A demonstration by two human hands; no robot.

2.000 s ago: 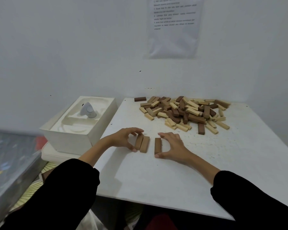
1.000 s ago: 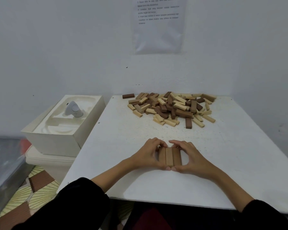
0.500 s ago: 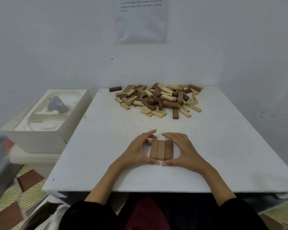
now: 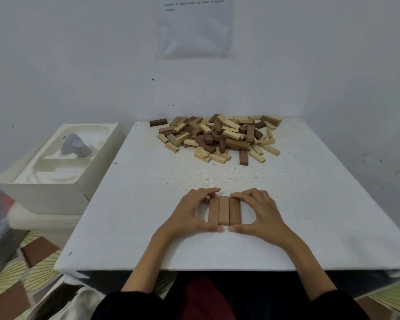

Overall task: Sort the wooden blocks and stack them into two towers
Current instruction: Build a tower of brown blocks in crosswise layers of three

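Both hands, left (image 4: 189,214) and right (image 4: 260,214), cup a flat row of three mid-brown wooden blocks (image 4: 224,210) on the white bench (image 4: 129,204), well short of the mixed block pile (image 4: 217,137).

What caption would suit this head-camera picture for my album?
Two bare hands, left hand and right hand, square up three mid-brown wooden blocks on a white table.
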